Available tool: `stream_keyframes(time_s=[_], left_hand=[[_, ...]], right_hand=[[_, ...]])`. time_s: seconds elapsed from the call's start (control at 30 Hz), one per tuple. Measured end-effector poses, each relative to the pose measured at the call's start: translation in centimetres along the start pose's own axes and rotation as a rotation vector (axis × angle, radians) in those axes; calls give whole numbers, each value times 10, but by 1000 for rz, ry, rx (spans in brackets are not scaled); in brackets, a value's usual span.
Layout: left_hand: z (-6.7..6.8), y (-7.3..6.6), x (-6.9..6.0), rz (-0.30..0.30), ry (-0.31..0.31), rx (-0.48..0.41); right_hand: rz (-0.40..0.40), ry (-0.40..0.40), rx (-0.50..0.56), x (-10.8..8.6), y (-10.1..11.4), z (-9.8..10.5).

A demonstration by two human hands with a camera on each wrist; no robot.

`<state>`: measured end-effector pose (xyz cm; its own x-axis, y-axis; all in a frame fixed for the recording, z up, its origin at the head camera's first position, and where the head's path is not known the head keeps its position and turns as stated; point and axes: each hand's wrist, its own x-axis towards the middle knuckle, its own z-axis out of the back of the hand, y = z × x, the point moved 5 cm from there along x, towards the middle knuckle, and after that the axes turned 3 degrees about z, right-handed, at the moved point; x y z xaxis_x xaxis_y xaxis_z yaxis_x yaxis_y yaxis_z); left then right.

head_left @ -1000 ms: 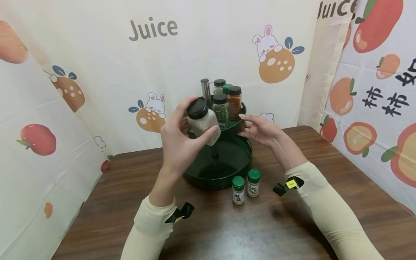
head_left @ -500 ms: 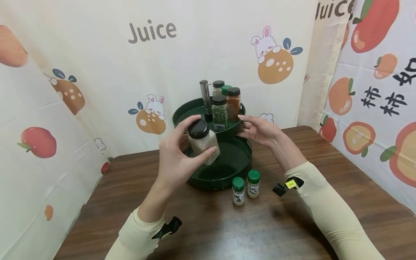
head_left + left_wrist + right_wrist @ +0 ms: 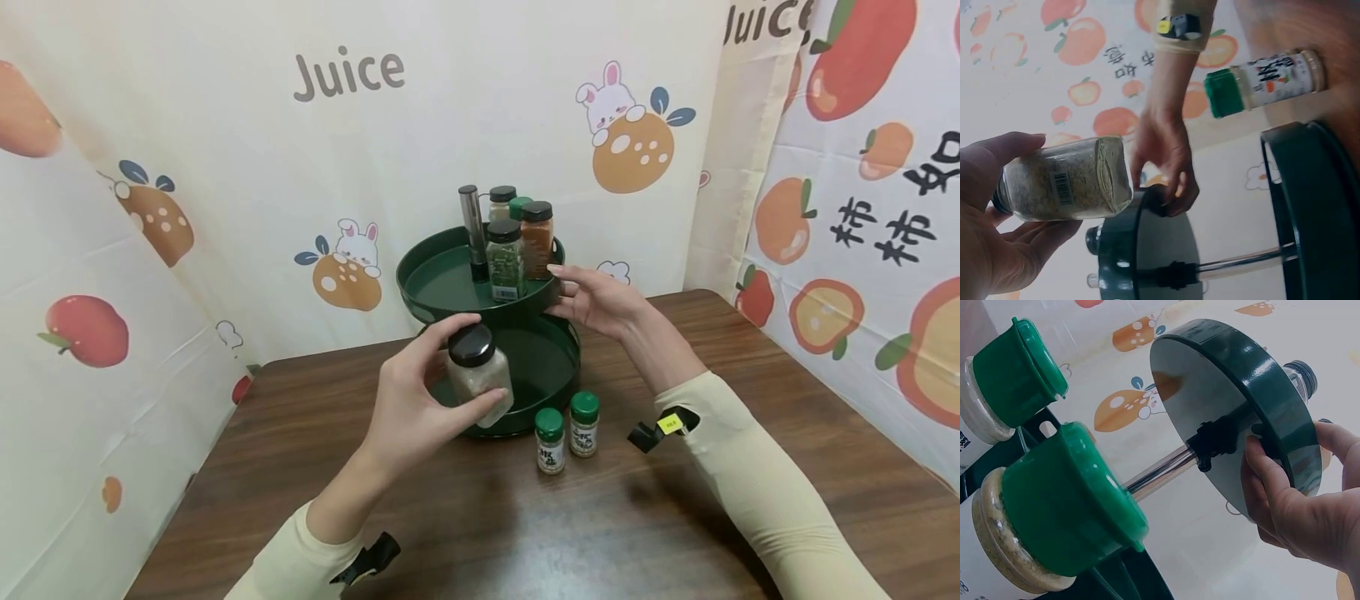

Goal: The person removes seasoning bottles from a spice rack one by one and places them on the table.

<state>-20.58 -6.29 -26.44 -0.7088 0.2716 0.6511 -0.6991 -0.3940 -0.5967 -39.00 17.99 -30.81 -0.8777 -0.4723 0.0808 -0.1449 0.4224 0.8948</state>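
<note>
My left hand (image 3: 416, 400) grips a clear spice jar (image 3: 480, 385) with a black lid and pale grainy contents, tilted in front of the lower tier. A barcode shows on the spice jar (image 3: 1060, 184) in the left wrist view. My right hand (image 3: 600, 302) holds the right rim of the upper tray (image 3: 435, 271) of a dark green two-tier rack. In the right wrist view its fingers are under the upper tray (image 3: 1272, 394) and the thumb is outside the rim. The lower tray (image 3: 543, 358) rests on the table, partly hidden by the left hand and jar.
On the upper tray's right stand a green-herb jar (image 3: 506, 262), an orange-red spice jar (image 3: 537, 242) and others behind, beside a metal post (image 3: 472, 229). Two green-capped shakers, a left one (image 3: 550, 442) and a right one (image 3: 584, 423), stand on the wooden table (image 3: 525, 533) before the rack.
My left hand has carried the spice jar down from beside the upper tray to in front of the lower one. The right hand keeps its place at the upper rim.
</note>
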Motion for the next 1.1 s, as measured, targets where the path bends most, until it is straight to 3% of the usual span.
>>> stream_keyframes(time_s=[0.47, 0.67, 1.1], left_hand=[[-22, 27, -16, 38, 183, -37], [-34, 43, -25, 41, 231, -15], [-51, 68, -34, 113, 329, -17]], right_hand=[[1, 12, -12, 0, 2, -1], [1, 26, 2, 0, 1, 0], [0, 24, 5, -1, 0, -2]])
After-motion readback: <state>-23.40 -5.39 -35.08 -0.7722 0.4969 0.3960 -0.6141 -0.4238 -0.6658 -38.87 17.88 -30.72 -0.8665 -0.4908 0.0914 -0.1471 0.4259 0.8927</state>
